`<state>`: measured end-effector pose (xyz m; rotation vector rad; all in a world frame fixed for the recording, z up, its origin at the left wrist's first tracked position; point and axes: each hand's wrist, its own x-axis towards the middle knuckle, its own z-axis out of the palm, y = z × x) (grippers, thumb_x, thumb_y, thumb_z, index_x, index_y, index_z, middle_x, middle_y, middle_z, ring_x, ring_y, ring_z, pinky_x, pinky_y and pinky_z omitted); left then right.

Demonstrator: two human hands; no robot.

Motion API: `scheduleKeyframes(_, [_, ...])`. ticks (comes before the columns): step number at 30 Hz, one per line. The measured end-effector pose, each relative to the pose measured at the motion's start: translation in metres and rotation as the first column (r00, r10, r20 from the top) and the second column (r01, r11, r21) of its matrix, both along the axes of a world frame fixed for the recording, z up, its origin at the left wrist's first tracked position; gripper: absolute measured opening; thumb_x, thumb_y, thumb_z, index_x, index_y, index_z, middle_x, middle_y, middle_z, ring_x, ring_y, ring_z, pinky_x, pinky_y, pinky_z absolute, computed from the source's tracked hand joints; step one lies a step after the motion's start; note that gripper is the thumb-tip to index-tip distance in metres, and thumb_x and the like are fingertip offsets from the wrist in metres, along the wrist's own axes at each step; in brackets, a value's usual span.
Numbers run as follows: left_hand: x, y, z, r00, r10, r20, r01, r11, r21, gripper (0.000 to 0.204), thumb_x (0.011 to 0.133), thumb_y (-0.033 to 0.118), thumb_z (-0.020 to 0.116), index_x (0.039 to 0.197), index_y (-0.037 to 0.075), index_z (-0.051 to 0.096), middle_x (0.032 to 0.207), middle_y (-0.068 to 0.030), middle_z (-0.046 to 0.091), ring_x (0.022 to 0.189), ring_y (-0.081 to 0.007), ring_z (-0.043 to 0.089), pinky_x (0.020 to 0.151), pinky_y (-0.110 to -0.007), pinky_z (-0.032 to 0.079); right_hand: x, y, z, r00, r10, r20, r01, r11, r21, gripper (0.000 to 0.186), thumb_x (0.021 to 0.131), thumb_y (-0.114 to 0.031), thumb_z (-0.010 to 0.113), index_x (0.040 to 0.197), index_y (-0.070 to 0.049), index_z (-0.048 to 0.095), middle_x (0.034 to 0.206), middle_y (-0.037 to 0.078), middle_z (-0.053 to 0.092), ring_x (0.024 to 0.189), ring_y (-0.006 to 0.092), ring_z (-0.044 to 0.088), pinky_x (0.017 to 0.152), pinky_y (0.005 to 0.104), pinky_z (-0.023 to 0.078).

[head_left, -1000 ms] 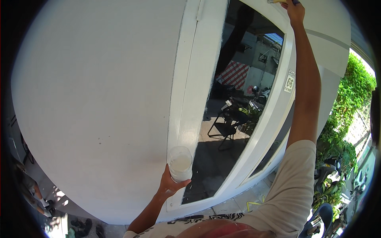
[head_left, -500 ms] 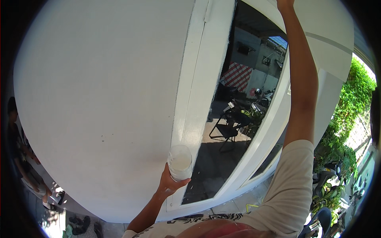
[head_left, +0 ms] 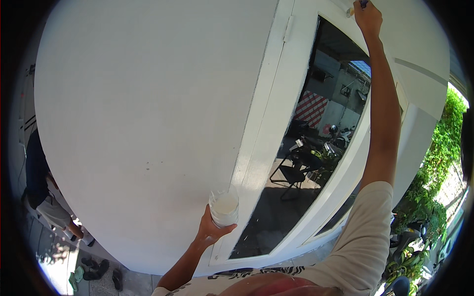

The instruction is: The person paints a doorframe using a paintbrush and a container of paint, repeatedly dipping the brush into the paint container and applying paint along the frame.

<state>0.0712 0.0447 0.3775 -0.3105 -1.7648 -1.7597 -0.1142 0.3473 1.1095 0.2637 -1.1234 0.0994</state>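
Paint cup [head_left: 224, 208], a clear plastic one filled with creamy off-white liquid, is gripped from below by the left hand [head_left: 211, 231], fingers wrapped around its lower half and thumb hooked over the right side. It's held right up against the white door frame [head_left: 256, 123], a smooth painted post with a small hinge visible near the top. The right hand [head_left: 368, 17] is stretched way up to the top of the frame, fingers closed around what looks like a paintbrush [head_left: 354, 8]; only a pale bit of it and a dark bit of handle can be seen, so the rest can't be told. A big flat white wall [head_left: 148, 108] with a matte, slightly speckled finish takes up the left side. A dark glass pane [head_left: 306, 163] is set in the door, and a chair, a red-and-white striped panel and some building fronts are reflected in it. Green leafy climbers [head_left: 434, 163] are seen at the far right, with a scooter [head_left: 407, 239] parked below them. At the lower left another person [head_left: 44, 192] in a dark top and pale shorts is bent over, with sandals [head_left: 96, 269] scattered on the ground nearby.
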Motion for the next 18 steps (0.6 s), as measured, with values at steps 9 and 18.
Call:
scheduleKeyframes(9, [0.002,-0.004,0.001,1.0,-0.012,0.02,0.012,1.0,-0.004,0.098,0.069,0.019,0.095,0.146,0.002,0.037,0.13,-0.0149,0.062,0.12,-0.027,0.063,0.104,-0.042,0.05,-0.001,-0.027,-0.029,0.248,0.944,0.216,-0.967,0.231,0.104,0.019,0.097,-0.015,0.065,0.092,0.004,0.068,0.075,0.011,0.068,0.065,0.0194,0.068,0.062,0.0324,0.055])
scheduleKeyframes(18, [-0.002,0.002,-0.009,0.996,-0.069,0.056,0.07,0.997,-0.016,0.099,0.069,0.021,0.095,0.147,0.003,0.036,0.132,-0.0163,0.061,0.121,-0.0292,0.063,0.106,-0.043,0.049,-0.063,0.145,-0.057,0.962,0.27,-0.05,-0.274,0.953,-0.131,0.03,0.093,-0.037,0.066,0.101,-0.01,0.078,0.09,0.013,0.078,0.086,0.0323,0.077,0.08,0.0408,0.059])
